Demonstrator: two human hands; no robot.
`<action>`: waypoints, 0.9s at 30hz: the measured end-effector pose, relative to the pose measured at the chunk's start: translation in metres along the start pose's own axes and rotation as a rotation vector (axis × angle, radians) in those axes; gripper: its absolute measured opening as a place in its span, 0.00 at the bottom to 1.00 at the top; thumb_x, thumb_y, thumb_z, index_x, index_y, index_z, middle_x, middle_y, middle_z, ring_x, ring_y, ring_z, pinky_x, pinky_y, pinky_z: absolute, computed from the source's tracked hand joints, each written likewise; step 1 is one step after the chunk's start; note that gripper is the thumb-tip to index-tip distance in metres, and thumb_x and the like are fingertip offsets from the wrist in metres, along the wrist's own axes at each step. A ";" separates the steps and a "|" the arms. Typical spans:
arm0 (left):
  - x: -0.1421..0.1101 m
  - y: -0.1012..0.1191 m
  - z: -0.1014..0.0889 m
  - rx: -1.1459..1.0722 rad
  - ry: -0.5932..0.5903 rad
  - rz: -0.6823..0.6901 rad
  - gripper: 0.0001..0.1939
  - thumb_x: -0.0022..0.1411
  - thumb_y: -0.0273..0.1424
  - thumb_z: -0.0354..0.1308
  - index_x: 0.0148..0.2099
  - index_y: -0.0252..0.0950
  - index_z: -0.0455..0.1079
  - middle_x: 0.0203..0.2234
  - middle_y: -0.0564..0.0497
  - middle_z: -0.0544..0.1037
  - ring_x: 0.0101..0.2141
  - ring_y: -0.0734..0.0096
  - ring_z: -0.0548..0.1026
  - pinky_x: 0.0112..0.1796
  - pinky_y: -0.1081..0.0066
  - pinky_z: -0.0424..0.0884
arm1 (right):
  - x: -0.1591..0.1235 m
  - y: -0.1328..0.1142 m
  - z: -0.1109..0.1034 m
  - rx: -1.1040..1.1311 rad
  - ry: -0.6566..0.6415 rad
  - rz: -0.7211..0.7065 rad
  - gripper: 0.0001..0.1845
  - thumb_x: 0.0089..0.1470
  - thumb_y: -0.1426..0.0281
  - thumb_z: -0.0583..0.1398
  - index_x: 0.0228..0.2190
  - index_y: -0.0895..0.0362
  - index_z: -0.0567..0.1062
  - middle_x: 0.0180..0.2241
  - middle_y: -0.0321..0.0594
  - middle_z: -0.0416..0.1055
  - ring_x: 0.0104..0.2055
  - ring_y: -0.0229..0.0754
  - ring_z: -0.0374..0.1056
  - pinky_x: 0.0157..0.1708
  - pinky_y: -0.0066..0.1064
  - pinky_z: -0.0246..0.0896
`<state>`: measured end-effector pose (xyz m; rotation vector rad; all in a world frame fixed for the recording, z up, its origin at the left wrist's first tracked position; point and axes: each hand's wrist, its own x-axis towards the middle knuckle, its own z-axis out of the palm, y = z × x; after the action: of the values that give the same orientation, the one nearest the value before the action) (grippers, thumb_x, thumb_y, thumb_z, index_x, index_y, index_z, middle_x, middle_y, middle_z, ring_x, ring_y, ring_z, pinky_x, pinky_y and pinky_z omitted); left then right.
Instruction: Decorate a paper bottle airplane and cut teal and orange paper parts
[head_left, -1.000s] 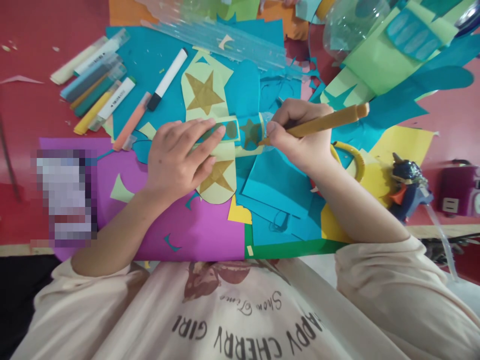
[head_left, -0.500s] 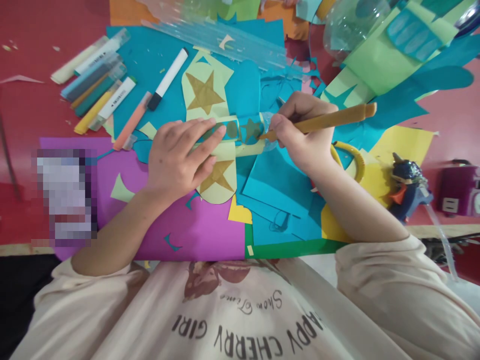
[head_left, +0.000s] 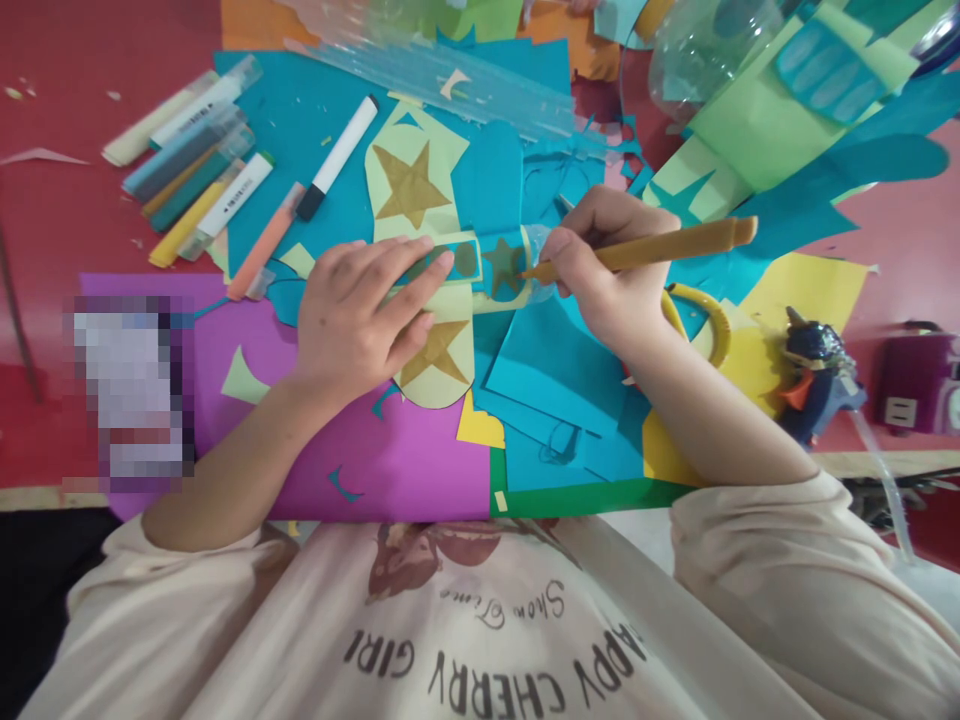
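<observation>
My left hand (head_left: 371, 300) lies flat with fingers stretched over a pale-yellow-edged blue paper strip (head_left: 453, 270), pressing it down and covering its left part. In my right hand (head_left: 611, 260) is a golden-brown marker (head_left: 660, 245), gripped between thumb and fingers. Its tip touches or nearly touches a dark star (head_left: 505, 265) on the strip's blue right end. Beneath the strip lies a pale yellow paper piece (head_left: 457, 300) with a large golden-brown star (head_left: 411, 186) above the strip and a second one, partly covered, below it.
Several markers (head_left: 187, 150) lie at the upper left. Blue paper (head_left: 555, 360) and purple paper (head_left: 420, 460) cover the table. To the right are yellow-handled scissors (head_left: 718, 325) and a blue glue gun (head_left: 825, 390). A clear plastic bottle (head_left: 705, 60) stands at the back.
The marker's back end has dipped slightly as my right hand shifts a little over the small star. My left hand stays in nearly the same place.
</observation>
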<state>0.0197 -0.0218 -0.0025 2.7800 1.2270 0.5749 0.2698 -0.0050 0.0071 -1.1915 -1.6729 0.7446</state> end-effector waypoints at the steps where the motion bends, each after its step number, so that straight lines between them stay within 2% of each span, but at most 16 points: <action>1: 0.000 0.000 0.000 -0.002 -0.006 0.001 0.25 0.72 0.41 0.40 0.68 0.52 0.57 0.59 0.49 0.73 0.59 0.55 0.71 0.59 0.51 0.66 | 0.000 0.000 0.000 -0.004 -0.008 -0.001 0.21 0.56 0.54 0.58 0.19 0.51 0.62 0.18 0.32 0.61 0.20 0.35 0.57 0.22 0.31 0.58; 5: 0.000 0.000 0.000 -0.025 -0.013 0.002 0.25 0.72 0.40 0.42 0.68 0.51 0.57 0.60 0.48 0.72 0.60 0.52 0.71 0.59 0.49 0.65 | 0.001 -0.001 -0.001 -0.011 -0.052 -0.020 0.21 0.54 0.56 0.60 0.18 0.52 0.61 0.18 0.32 0.59 0.21 0.35 0.56 0.23 0.33 0.58; 9: 0.000 -0.001 0.001 -0.027 -0.003 0.007 0.24 0.72 0.39 0.42 0.68 0.51 0.57 0.60 0.47 0.72 0.59 0.52 0.71 0.59 0.49 0.65 | 0.001 0.001 -0.001 0.034 -0.030 -0.005 0.21 0.54 0.54 0.59 0.19 0.51 0.61 0.18 0.31 0.58 0.20 0.35 0.54 0.22 0.32 0.57; 13: 0.001 0.000 0.000 -0.036 -0.019 -0.015 0.24 0.72 0.40 0.41 0.67 0.53 0.58 0.59 0.49 0.73 0.60 0.53 0.71 0.59 0.49 0.65 | 0.000 0.001 0.000 0.042 -0.025 0.032 0.20 0.55 0.53 0.59 0.20 0.51 0.61 0.18 0.32 0.58 0.21 0.37 0.56 0.23 0.32 0.58; 20: 0.000 0.000 -0.001 -0.043 -0.029 -0.018 0.24 0.72 0.41 0.41 0.68 0.55 0.56 0.60 0.50 0.73 0.60 0.54 0.70 0.60 0.49 0.65 | 0.000 0.002 -0.001 -0.003 -0.012 -0.030 0.21 0.55 0.55 0.59 0.18 0.51 0.62 0.18 0.33 0.60 0.21 0.36 0.57 0.23 0.33 0.61; 27: 0.000 -0.001 0.002 -0.057 -0.011 -0.012 0.24 0.72 0.41 0.42 0.68 0.53 0.58 0.59 0.48 0.73 0.60 0.53 0.71 0.59 0.49 0.65 | -0.001 0.008 -0.003 0.000 -0.055 -0.052 0.22 0.56 0.53 0.60 0.18 0.52 0.65 0.19 0.33 0.64 0.23 0.37 0.63 0.28 0.35 0.69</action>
<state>0.0193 -0.0210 -0.0046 2.7236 1.2056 0.5840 0.2755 -0.0034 0.0005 -1.1328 -1.7422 0.7513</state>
